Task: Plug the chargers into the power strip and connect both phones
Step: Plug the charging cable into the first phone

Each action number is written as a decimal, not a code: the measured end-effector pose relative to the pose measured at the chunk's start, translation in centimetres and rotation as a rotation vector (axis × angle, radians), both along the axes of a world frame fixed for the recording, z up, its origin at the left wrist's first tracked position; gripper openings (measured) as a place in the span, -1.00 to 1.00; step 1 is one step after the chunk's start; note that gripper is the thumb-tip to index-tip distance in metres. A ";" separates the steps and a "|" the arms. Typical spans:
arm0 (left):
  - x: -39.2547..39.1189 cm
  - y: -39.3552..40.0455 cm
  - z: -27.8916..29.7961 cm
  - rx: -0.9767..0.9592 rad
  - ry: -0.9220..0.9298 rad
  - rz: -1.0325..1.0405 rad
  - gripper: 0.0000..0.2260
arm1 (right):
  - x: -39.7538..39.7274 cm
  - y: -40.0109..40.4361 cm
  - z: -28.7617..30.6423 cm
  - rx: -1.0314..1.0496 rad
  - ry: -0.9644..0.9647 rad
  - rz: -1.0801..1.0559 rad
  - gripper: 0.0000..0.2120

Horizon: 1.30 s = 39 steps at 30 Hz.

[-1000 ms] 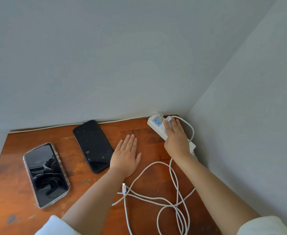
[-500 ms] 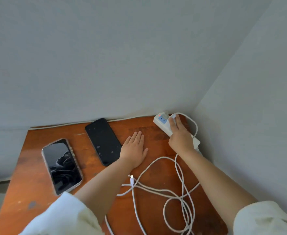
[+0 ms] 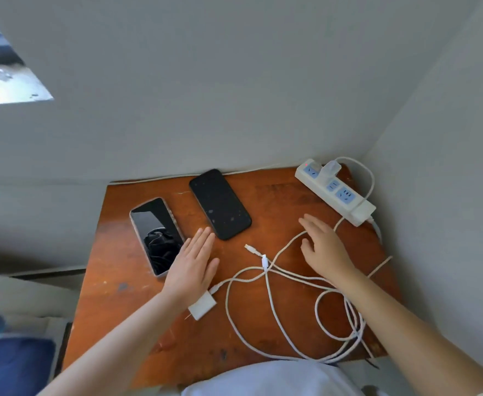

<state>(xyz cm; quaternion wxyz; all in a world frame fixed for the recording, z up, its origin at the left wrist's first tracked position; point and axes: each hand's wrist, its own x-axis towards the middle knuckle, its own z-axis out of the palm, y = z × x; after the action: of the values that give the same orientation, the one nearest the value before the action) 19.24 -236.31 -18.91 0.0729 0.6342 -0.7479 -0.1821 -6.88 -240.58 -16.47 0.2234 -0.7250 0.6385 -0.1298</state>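
A white power strip (image 3: 335, 190) lies at the table's far right corner, with one white charger (image 3: 330, 168) plugged into its far end. A second white charger (image 3: 202, 306) lies loose on the table beside my left wrist. White cables (image 3: 274, 298) tangle across the right half, two connector tips (image 3: 256, 252) lying free in the middle. A black phone (image 3: 220, 203) and a clear-cased phone (image 3: 156, 234) lie face up at the left. My left hand (image 3: 191, 267) rests flat and empty beside the phones. My right hand (image 3: 324, 248) hovers over the cables, fingers spread, holding nothing.
The wooden table (image 3: 137, 324) fits into a corner between grey walls at the back and right. A thin white cord (image 3: 160, 177) runs along the back edge. Blue fabric (image 3: 11, 364) lies low at the left.
My right hand has left the power strip and pulled back toward the cables, leaving the charger plugged in. My left hand slid nearer me. The camera tilted down, showing more table.
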 end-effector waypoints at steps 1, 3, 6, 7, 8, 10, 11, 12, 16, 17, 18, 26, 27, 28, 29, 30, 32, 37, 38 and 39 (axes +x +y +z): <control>0.8 1.0 0.2 0.016 0.014 0.023 -0.49 | 0.8 1.3 -0.3 0.014 -0.003 0.044 -0.61; 2.2 3.0 0.4 0.045 0.046 0.054 -0.31 | 2.5 3.7 -0.9 0.045 0.005 0.107 -0.64; 3.5 5.5 0.3 0.115 0.057 0.016 -0.17 | 4.9 6.4 -1.5 0.088 0.029 0.164 -0.65; 3.8 6.0 0.2 0.133 0.038 -0.017 -0.13 | 5.5 6.9 -1.7 0.087 0.040 0.160 -0.66; 4.2 6.4 0.1 0.150 0.015 -0.040 -0.09 | 6.2 7.2 -1.7 0.083 0.053 0.140 -0.67; 5.0 6.9 -0.3 0.166 -0.037 -0.040 -0.06 | 7.3 7.4 -1.6 0.062 0.068 0.077 -0.68; 5.4 7.2 -0.5 0.169 -0.071 -0.053 -0.06 | 7.7 7.4 -1.5 0.043 0.070 0.048 -0.68; 5.7 7.4 -0.8 0.170 -0.105 -0.079 -0.09 | 8.0 7.5 -1.3 0.016 0.080 0.023 -0.67; 6.4 7.8 -1.9 0.151 -0.160 -0.124 -0.23 | 8.3 8.4 -1.3 -0.060 0.201 -0.102 -0.71; 6.4 7.8 -2.1 0.139 -0.155 -0.117 -0.28 | 8.4 8.6 -1.2 -0.032 0.210 -0.135 -0.74; 6.4 7.7 -2.3 0.127 -0.150 -0.114 -0.35 | 8.5 8.7 -1.3 0.013 0.196 -0.158 -0.76; 6.4 7.9 -2.7 0.077 -0.117 -0.113 -0.45 | 8.5 10.6 -0.7 0.141 0.152 -0.258 -0.80; 6.4 7.9 -2.6 0.077 -0.116 -0.113 -0.45 | 8.3 11.2 -0.5 0.150 0.147 -0.269 -0.81; 6.4 7.9 -2.5 0.080 -0.115 -0.114 -0.45 | 8.1 11.8 -0.4 0.158 0.137 -0.276 -0.82; 6.4 7.9 -2.5 0.083 -0.114 -0.115 -0.44 | 8.0 12.3 -0.2 0.163 0.121 -0.287 -0.82; 6.4 7.9 -2.5 0.083 -0.115 -0.115 -0.44 | 7.9 12.6 0.0 0.161 0.094 -0.303 -0.82; 6.4 8.0 -2.5 0.076 -0.121 -0.120 -0.44 | 7.8 13.0 0.6 0.124 0.011 -0.324 -0.83; 6.6 8.3 -1.9 0.066 0.019 -0.176 -0.52 | 9.7 12.3 2.9 -0.034 -0.148 -0.210 -0.86; 6.9 8.3 -1.5 0.056 0.066 -0.196 -0.55 | 10.3 11.9 3.2 -0.063 -0.159 -0.181 -0.82; 7.3 8.3 -1.2 0.034 0.095 -0.220 -0.57 | 10.9 11.5 3.5 -0.093 -0.163 -0.155 -0.79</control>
<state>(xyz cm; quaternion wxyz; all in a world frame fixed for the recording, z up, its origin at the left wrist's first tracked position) 26.50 -228.05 -20.07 0.0774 0.5399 -0.8056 -0.2315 3.99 -229.07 -12.93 0.2303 -0.6699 0.6657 -0.2346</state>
